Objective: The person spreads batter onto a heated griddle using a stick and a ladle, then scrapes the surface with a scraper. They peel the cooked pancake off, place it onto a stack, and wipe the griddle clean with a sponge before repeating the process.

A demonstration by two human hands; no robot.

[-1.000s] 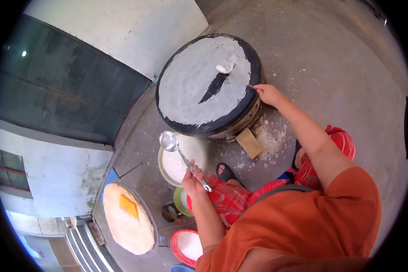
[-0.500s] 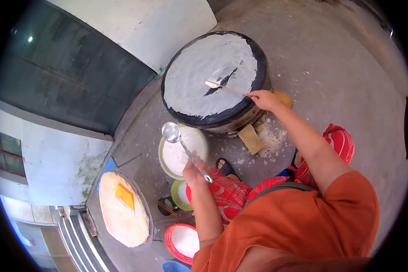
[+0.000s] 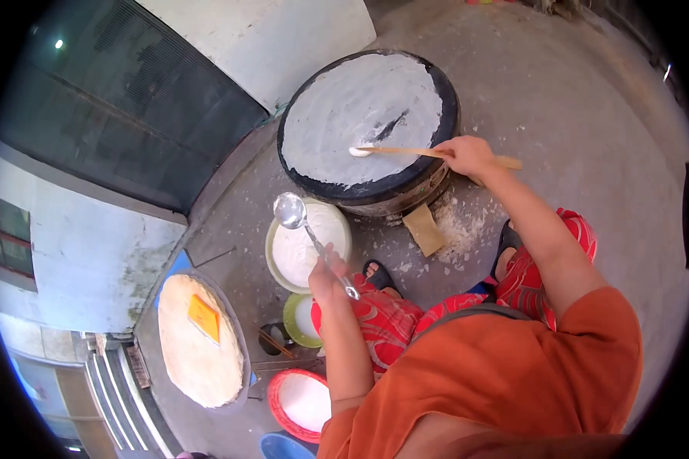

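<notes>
From the head view, looking down, I see the person's right hand (image 3: pixel 467 155) gripping a thin wooden stick (image 3: pixel 402 151), fingers closed around it. The stick reaches left over a round griddle (image 3: pixel 449 107) at the far middle of the scene, and its tip meets a small white lump (image 3: pixel 360 151) on the near half of the surface. A pale layer of batter (image 3: pixel 337 107) covers most of the griddle, leaving a black edge all round and a dark streak right of the middle.

The left hand (image 3: pixel 329 277), nearer me, is wrapped around the handle of a metal ladle (image 3: pixel 289 210). The ladle's cup points away, by the far left rim of a large bowl (image 3: pixel 269 256) of white stuff; I can't tell whether they touch. Just nearer stands a green bowl (image 3: pixel 288 320), with a dark pot (image 3: pixel 270 341) to its left and a red basin (image 3: pixel 275 409) nearer still, then part of a blue basin (image 3: pixel 283 446). At the left, a flat orange piece (image 3: pixel 205 318) lies on a stack of flatbread (image 3: pixel 195 371). Crumbs (image 3: pixel 467 226) litter the floor (image 3: pixel 574 145) beside a tan block (image 3: pixel 424 229) near the griddle.
</notes>
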